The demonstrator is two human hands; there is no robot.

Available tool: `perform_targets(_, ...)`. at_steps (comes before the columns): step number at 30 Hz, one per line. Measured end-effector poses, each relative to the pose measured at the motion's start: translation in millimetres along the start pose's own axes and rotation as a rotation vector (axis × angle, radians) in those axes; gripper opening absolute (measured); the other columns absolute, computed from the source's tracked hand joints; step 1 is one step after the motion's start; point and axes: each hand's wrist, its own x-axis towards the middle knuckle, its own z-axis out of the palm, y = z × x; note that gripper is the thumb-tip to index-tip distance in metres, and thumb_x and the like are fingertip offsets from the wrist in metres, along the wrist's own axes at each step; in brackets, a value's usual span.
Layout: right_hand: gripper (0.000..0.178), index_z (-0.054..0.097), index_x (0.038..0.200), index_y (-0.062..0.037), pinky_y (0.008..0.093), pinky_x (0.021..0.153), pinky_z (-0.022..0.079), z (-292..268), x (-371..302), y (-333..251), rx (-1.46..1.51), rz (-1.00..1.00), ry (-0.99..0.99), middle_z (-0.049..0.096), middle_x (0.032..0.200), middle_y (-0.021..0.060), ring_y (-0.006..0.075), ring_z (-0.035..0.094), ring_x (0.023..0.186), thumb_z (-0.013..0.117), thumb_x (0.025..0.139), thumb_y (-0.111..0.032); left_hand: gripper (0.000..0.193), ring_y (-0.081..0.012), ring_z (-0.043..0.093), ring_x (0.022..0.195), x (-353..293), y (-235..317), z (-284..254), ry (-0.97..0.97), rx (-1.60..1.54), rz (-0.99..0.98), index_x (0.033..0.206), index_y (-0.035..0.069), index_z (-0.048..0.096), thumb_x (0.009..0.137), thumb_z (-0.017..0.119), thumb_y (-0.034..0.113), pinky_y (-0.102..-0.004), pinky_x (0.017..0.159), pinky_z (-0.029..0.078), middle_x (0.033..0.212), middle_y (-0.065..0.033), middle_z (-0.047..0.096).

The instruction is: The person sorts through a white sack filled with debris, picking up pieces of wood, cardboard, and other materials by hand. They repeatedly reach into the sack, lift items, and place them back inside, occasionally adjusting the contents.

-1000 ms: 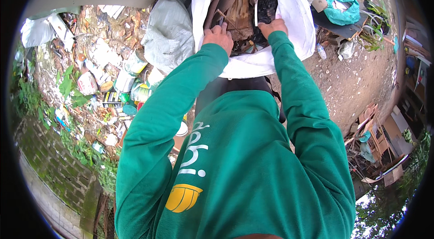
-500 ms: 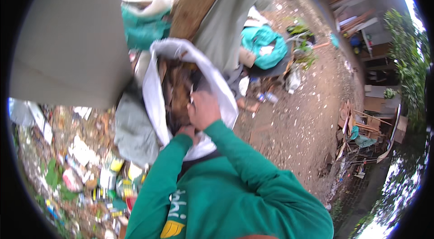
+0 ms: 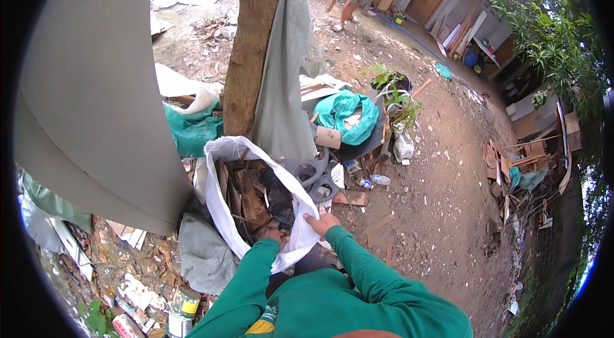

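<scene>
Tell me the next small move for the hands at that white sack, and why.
Probably press the load deeper with the left hand while the right hand holds the rim. The white sack stands open beside the tree trunk, packed with brown scraps close to its mouth, and the left hand is already inside.

1. The white sack [image 3: 256,210], earlier top centre of the view, now sits lower and left of centre.
2. The right hand [image 3: 320,223] has shifted onto the sack's near-right rim.
3. The left hand [image 3: 275,235] now reaches inside the sack.
</scene>
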Motion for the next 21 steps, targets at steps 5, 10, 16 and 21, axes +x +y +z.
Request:
perform_targets(5,0.041,0.072,0.102,-0.0072,0.0528,0.082,0.053,27.5,13.3,2.1,-0.423,-0.459,0.179,0.068,0.092,0.027,0.0453,0.066,0.09,0.057,0.093,-0.044,0.048,-0.0374,0.052,0.13,-18.0,4.8,-19.9,0.13,0.272,0.223,0.126,0.027,0.068,0.084,0.061,0.049,-0.047,0.113,0.039,0.139,-0.0185,0.055)
perform_targets(10,0.043,0.071,0.087,-0.0001,0.053,0.076,0.05,-2.8,-61.0,-12.3,-0.255,-0.427,0.118,0.067,0.083,0.0273,0.0489,0.064,0.082,0.057,0.093,-0.04,0.037,-0.0353,0.069,0.103,-49.6,10.2,-36.8,0.048,0.126,0.068,0.107,0.012,0.075,0.083,0.066,0.039,-0.0463,0.091,0.055,0.109,-0.0182,0.072)
perform_targets(16,0.042,0.07,0.086,0.0017,0.0429,0.068,0.053,-14.1,-57.8,1.5,-0.033,-0.237,-0.03,0.068,0.071,0.0201,0.0331,0.069,0.065,0.057,0.096,-0.037,0.03,-0.039,0.07,0.099,-47.0,5.2,-29.0,0.149,-0.004,-0.171,0.102,0.007,0.075,0.085,0.063,0.028,-0.0494,0.09,0.055,0.104,-0.0209,0.072)
perform_targets(21,0.043,0.069,0.083,0.0016,0.0374,0.064,0.054,-17.3,-74.1,-18.6,-0.078,-0.252,-0.077,0.067,0.064,0.0128,0.0229,0.07,0.061,0.058,0.096,-0.037,0.025,-0.0411,0.071,0.094,-46.1,-35.2,-44.6,0.326,-0.022,-0.384,0.095,0.005,0.075,0.085,0.062,0.024,-0.0495,0.086,0.057,0.099,-0.0229,0.072)
